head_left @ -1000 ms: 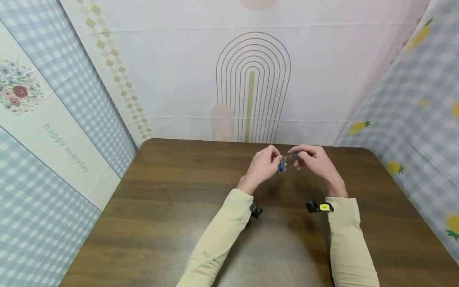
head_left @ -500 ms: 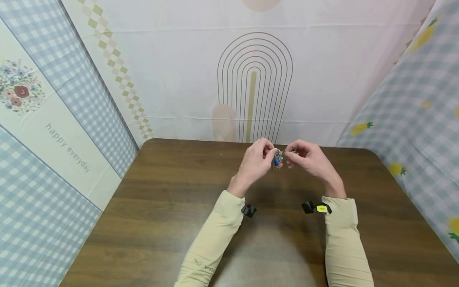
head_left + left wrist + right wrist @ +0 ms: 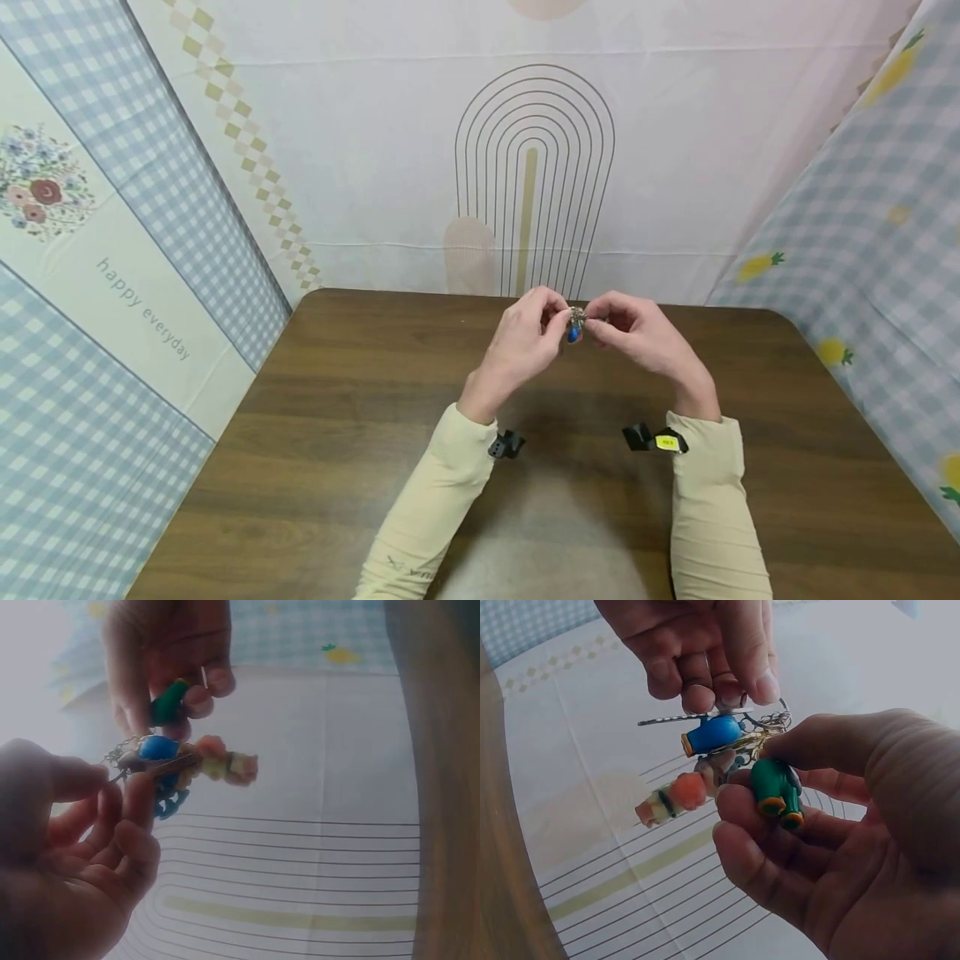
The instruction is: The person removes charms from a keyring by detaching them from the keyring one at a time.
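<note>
In the head view my left hand (image 3: 522,337) and my right hand (image 3: 637,333) meet above the far part of the table. My left thumb and finger pinch a metal key ring (image 3: 784,712). From it hang a key (image 3: 667,718), a blue figure charm (image 3: 714,733) and an orange-and-pale-green figure charm (image 3: 676,796). My right thumb and fingers pinch the chain end of a green figure charm (image 3: 771,784), which lies against the fingers. Its link to the ring is partly hidden by my right thumb.
The brown wooden table (image 3: 315,467) extends under both arms. A white patterned cloth (image 3: 360,167) hangs behind its far edge. Checked cloths stand at the left (image 3: 112,167) and right (image 3: 840,250). Each wrist carries a small black camera.
Both hands have shifted a little left and come closer together. The green charm, visible at the right fingers in the head view a second ago, is now mostly hidden there.
</note>
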Demonstrator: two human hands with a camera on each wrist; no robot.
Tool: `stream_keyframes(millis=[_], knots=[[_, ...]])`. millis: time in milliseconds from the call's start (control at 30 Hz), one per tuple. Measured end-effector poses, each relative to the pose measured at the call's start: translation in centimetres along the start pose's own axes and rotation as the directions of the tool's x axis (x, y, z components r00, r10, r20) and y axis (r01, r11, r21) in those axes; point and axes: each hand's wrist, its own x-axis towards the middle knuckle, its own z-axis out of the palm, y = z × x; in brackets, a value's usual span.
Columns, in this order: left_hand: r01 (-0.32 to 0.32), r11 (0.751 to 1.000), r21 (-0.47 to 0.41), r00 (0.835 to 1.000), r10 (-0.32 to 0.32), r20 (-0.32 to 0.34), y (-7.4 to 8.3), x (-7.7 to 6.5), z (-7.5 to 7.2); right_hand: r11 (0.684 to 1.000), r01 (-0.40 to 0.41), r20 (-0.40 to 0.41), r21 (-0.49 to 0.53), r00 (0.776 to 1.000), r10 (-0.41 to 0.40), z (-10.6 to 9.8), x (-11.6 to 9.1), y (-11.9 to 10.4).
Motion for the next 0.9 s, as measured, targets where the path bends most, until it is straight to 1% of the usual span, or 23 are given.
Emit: stream_keyframes(millis=[233,367,567,767,900], knots=[[0.0,1.0,-0.017,0.999,0.001,0.05,0.3,-0.7,-0.6,0.999,-0.017,0.012,-0.03,1.0,0.017,0.3,-0.2,-0.3],[-0.014,1.0,-0.026,0.998,0.015,0.062,0.4,-0.8,-0.8,0.999,-0.011,0.02,-0.041,1.0,0.012,0.4,-0.1,-0.2],[-0.019,0.999,-0.035,0.997,0.021,0.072,0.6,-0.9,-1.0,0.999,-0.015,0.023,-0.046,1.0,0.016,0.5,-0.1,-0.3],[-0.063,0.997,-0.035,0.992,0.066,0.103,0.7,-0.9,-1.2,0.997,-0.006,0.006,-0.08,1.0,0.007,0.7,-0.1,-0.8],[-0.087,0.995,-0.043,0.986,0.092,0.14,0.7,-0.9,-1.5,0.995,0.021,0.035,-0.1,0.999,-0.018,0.8,-0.2,-0.7]])
